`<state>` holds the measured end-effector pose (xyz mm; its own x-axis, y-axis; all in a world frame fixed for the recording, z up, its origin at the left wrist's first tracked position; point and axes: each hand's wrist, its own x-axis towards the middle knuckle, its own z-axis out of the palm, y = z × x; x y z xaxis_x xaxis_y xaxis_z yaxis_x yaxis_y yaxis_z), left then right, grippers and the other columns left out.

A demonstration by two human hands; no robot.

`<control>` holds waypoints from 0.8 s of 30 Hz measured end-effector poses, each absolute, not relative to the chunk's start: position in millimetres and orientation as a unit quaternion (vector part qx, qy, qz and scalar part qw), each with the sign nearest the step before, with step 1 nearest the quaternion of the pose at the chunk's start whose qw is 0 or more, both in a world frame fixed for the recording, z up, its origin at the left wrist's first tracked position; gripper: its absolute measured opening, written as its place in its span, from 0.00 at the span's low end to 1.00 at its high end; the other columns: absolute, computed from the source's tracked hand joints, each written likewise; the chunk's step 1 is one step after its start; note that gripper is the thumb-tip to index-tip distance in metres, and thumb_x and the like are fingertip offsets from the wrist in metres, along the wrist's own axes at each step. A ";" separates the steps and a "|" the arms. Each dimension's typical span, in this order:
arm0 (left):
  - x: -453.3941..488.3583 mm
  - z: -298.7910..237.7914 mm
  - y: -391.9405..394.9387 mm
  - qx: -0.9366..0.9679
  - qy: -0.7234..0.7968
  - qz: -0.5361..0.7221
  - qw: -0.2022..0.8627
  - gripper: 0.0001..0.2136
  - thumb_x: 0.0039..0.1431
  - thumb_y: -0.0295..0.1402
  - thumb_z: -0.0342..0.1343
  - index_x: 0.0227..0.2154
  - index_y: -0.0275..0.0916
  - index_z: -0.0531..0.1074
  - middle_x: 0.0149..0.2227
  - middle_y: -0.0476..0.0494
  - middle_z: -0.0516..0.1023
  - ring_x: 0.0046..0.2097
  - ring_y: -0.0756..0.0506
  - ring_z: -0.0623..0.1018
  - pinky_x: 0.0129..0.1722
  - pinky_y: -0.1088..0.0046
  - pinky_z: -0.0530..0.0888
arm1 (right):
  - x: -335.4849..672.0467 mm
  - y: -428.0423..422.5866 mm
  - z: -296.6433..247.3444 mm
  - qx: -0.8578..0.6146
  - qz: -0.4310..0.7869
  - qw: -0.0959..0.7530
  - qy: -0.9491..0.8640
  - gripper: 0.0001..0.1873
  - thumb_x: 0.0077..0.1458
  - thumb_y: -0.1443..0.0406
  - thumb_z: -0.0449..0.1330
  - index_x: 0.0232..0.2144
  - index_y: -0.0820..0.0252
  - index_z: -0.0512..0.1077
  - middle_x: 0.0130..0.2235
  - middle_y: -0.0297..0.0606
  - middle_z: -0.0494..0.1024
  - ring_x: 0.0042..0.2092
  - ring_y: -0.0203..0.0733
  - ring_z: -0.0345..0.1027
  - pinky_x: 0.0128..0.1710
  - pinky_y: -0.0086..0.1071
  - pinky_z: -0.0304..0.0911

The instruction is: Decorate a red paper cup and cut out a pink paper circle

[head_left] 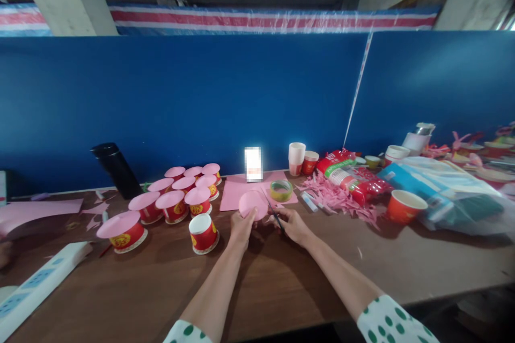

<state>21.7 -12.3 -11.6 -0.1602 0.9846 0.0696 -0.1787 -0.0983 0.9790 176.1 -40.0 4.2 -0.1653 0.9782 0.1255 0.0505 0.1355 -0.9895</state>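
Observation:
My left hand (242,226) pinches a round pink paper disc (252,204) and holds it up over the brown table (281,284). My right hand (293,223) is closed around the handles of dark scissors (274,212), whose blades point up at the disc's right edge. Just left of my hands stands a red paper cup (203,233) with no lid. Behind it are several red cups capped with pink discs (174,206). A sheet of pink paper (234,191) lies flat beyond my hands.
A green tape roll (281,190) sits on the pink sheet. Pink paper scraps (336,195), a red packet (350,174), an orange cup (405,206) and a plastic bag (454,198) lie to the right. A black flask (115,169) leans at the blue partition; a white box (36,284) lies at left.

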 end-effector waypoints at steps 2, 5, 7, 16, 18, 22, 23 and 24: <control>21.7 -11.2 -12.4 0.435 0.464 0.604 0.481 0.16 0.40 0.41 0.61 0.23 0.30 0.73 0.16 0.48 0.70 0.16 0.54 0.65 0.16 0.78 0.62 | 176.3 -40.4 4.8 -0.440 0.488 0.472 -0.588 0.17 0.44 0.59 0.61 0.36 0.64 0.73 0.19 0.28 0.65 0.17 0.28 0.56 0.16 0.23 0.51; 21.5 -11.0 -12.2 0.432 0.466 0.603 0.482 0.17 0.40 0.42 0.61 0.25 0.29 0.73 0.17 0.47 0.71 0.17 0.53 0.66 0.17 0.78 0.63 | 176.2 -40.2 4.9 -0.435 0.486 0.473 -0.592 0.17 0.44 0.59 0.61 0.36 0.64 0.73 0.19 0.28 0.66 0.18 0.28 0.56 0.16 0.22 0.52; 21.4 -11.0 -11.9 0.430 0.472 0.602 0.480 0.17 0.40 0.42 0.61 0.25 0.29 0.73 0.17 0.47 0.71 0.17 0.53 0.66 0.17 0.77 0.63 | 175.9 -40.1 4.9 -0.434 0.487 0.475 -0.590 0.17 0.44 0.59 0.61 0.35 0.65 0.73 0.19 0.29 0.66 0.18 0.28 0.56 0.16 0.23 0.53; 19.8 -9.8 -12.1 0.431 0.477 0.596 0.482 0.17 0.39 0.42 0.61 0.23 0.29 0.72 0.16 0.48 0.69 0.17 0.53 0.66 0.16 0.78 0.63 | 175.5 -41.4 7.4 -0.436 0.488 0.470 -0.591 0.18 0.44 0.58 0.61 0.36 0.65 0.73 0.19 0.29 0.66 0.18 0.29 0.56 0.17 0.23 0.53; 19.4 -10.0 -11.8 0.431 0.481 0.596 0.477 0.16 0.39 0.42 0.61 0.22 0.29 0.72 0.15 0.49 0.69 0.16 0.54 0.65 0.16 0.78 0.62 | 175.5 -41.0 6.6 -0.437 0.489 0.472 -0.589 0.18 0.44 0.59 0.61 0.36 0.65 0.73 0.19 0.29 0.66 0.18 0.29 0.56 0.16 0.23 0.52; 19.5 -8.3 -12.0 0.427 0.486 0.590 0.483 0.16 0.37 0.41 0.62 0.21 0.29 0.72 0.15 0.48 0.69 0.16 0.53 0.66 0.16 0.78 0.63 | 175.6 -39.7 4.2 -0.438 0.490 0.475 -0.586 0.17 0.44 0.60 0.61 0.37 0.64 0.73 0.19 0.29 0.66 0.18 0.28 0.56 0.15 0.22 0.50; 19.7 -7.5 -12.4 0.427 0.487 0.588 0.485 0.16 0.37 0.41 0.62 0.21 0.29 0.72 0.14 0.48 0.69 0.16 0.53 0.66 0.16 0.77 0.62 | 175.5 -39.5 4.1 -0.438 0.490 0.475 -0.586 0.18 0.44 0.59 0.62 0.37 0.64 0.73 0.19 0.29 0.66 0.17 0.28 0.56 0.15 0.22 0.50; 20.0 -6.7 -12.9 0.427 0.488 0.587 0.485 0.16 0.37 0.41 0.62 0.20 0.29 0.72 0.14 0.48 0.69 0.16 0.53 0.66 0.16 0.77 0.62 | 175.5 -39.5 4.2 -0.439 0.489 0.475 -0.585 0.18 0.43 0.59 0.62 0.37 0.64 0.72 0.19 0.29 0.66 0.17 0.28 0.56 0.15 0.22 0.50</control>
<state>20.0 -12.9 -6.7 -0.1650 0.9859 0.0274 -0.1518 -0.0528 0.9870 175.5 -39.5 4.2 -0.1632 0.9786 0.1255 0.0494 0.1351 -0.9896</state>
